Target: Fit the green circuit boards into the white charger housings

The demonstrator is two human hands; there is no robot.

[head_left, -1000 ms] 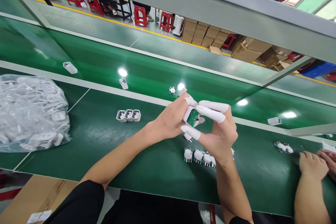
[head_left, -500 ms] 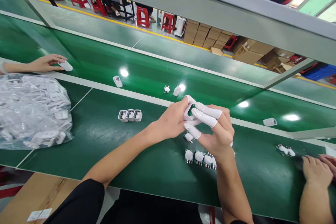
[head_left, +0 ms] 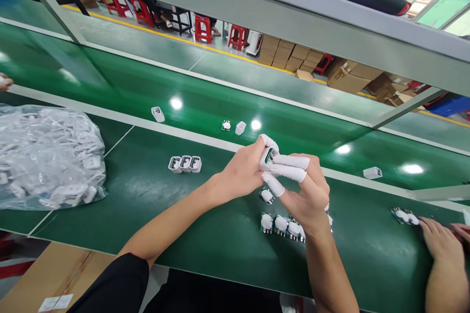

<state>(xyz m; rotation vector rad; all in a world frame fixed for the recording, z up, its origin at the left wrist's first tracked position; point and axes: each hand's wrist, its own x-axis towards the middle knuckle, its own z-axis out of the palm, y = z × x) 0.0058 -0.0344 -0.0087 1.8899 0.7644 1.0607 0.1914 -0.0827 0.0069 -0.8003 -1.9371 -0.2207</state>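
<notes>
My left hand (head_left: 244, 168) grips a small white plastic housing (head_left: 265, 160) above the bench, its open end facing up. Inside that opening sits a green circuit board (head_left: 270, 154). White finger cots cover fingers of both hands. My right hand (head_left: 299, 178) has its fingertips and thumb closed against the housing's right side and rim. Below my hands, several circuit boards with white round domes (head_left: 267, 223) lie on the green bench, partly hidden by my right wrist. One more domed board (head_left: 266, 195) lies just under the housing. Three filled housings (head_left: 185, 164) stand side by side to the left.
A clear bag of white plastic parts (head_left: 51, 156) lies at left. Beyond the pale strip, the shiny green belt carries housings (head_left: 157, 114) and a domed board (head_left: 226, 125). Another person's hand (head_left: 442, 242) rests near boards (head_left: 404, 216) at right. A grey shelf beam (head_left: 293, 19) crosses overhead.
The board sits deeper in the housing, and my right fingers have shifted from its face to the housing's side. The belt items slid left. The other person's hand at far left has mostly left view.
</notes>
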